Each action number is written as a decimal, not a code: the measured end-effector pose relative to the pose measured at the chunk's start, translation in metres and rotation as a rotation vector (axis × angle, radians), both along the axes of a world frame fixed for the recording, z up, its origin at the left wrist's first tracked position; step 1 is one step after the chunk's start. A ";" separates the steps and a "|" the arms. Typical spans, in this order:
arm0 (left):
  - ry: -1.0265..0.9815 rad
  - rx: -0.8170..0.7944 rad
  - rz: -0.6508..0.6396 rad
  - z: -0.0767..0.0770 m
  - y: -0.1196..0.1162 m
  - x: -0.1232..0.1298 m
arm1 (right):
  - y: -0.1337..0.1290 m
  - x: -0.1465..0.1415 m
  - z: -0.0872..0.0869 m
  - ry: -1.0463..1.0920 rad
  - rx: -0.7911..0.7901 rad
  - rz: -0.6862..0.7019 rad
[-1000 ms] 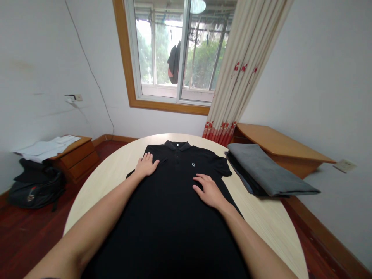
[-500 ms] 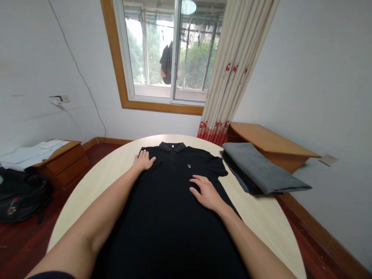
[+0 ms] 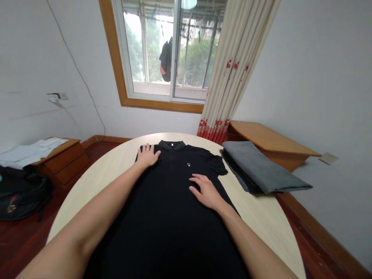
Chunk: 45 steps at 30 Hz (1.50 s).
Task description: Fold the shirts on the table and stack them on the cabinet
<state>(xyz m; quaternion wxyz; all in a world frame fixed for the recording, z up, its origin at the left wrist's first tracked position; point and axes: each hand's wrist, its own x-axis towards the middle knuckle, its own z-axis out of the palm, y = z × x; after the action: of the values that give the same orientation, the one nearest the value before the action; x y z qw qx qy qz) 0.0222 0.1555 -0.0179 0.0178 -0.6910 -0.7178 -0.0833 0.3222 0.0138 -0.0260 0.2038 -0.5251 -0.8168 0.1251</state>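
A black polo shirt (image 3: 174, 209) lies front side up across the round table, its collar at the far edge and a small white logo on the chest. My left hand (image 3: 147, 155) rests flat on the shirt's left shoulder area, fingers spread. On the chest below the logo, my right hand (image 3: 205, 190) lies palm down with its fingers loosely stretched. Neither hand grips the cloth. The shirt's right sleeve is spread out; part of the left sleeve is hidden by my left hand and forearm.
Folded grey and dark clothes (image 3: 258, 166) are stacked at the right of the pale round table (image 3: 95, 178). Behind them stands a wooden desk (image 3: 273, 137). To the left are a low wooden cabinet (image 3: 65, 159) with papers and a black bag (image 3: 23, 193).
My left hand has slid slightly right and away from me over the shirt's shoulder. My right hand stays in nearly the same place.
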 end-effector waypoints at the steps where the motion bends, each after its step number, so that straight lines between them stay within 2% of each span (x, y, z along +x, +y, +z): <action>1: -0.005 0.031 -0.058 -0.004 -0.009 0.008 | 0.001 0.001 0.000 -0.002 0.002 0.001; 5: -0.028 -0.015 -0.231 -0.021 -0.038 0.026 | 0.000 0.000 -0.004 0.021 0.003 0.008; 10: -0.039 -0.026 -0.255 -0.021 -0.044 0.022 | 0.006 0.005 -0.008 0.161 0.119 -0.032; 13: -0.049 -0.036 -0.252 -0.019 -0.042 0.021 | 0.032 0.024 0.001 0.195 0.240 -0.209; 15: -0.052 -0.033 -0.251 -0.018 -0.042 0.022 | 0.058 0.042 0.010 0.136 0.228 -0.360; 17: -0.057 -0.024 -0.250 -0.018 -0.042 0.023 | 0.086 0.060 0.019 0.058 0.148 -0.542; 19: -0.066 -0.020 -0.254 -0.018 -0.042 0.023 | 0.108 0.072 0.025 0.009 0.005 -0.681; 22: -0.077 -0.026 -0.254 -0.018 -0.043 0.023 | 0.128 0.077 0.023 -0.019 -0.156 -0.783; 24: -0.083 -0.026 -0.249 -0.017 -0.043 0.023 | 0.131 0.074 0.014 -0.022 -0.144 -0.830; 28: -0.088 -0.004 -0.249 -0.017 -0.044 0.023 | 0.129 0.070 -0.006 0.006 0.014 -0.870; 31: -0.084 -0.002 -0.253 -0.018 -0.043 0.023 | 0.130 0.073 -0.011 0.061 0.014 -0.841; 33: -0.084 -0.010 -0.254 -0.019 -0.042 0.023 | 0.131 0.076 -0.010 0.117 0.010 -0.838; 39: -0.078 -0.001 -0.261 -0.019 -0.043 0.022 | 0.135 0.083 -0.001 0.414 0.130 -0.891; 45: -0.092 -0.008 -0.277 -0.017 -0.045 0.021 | 0.140 0.097 0.004 0.500 0.098 -0.870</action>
<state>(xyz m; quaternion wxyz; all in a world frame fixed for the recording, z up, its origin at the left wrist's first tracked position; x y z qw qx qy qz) 0.0431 0.1105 -0.0346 -0.0295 -0.7789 -0.6161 -0.1136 0.4188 0.1541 -0.0222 0.4508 -0.7607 -0.4533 0.1121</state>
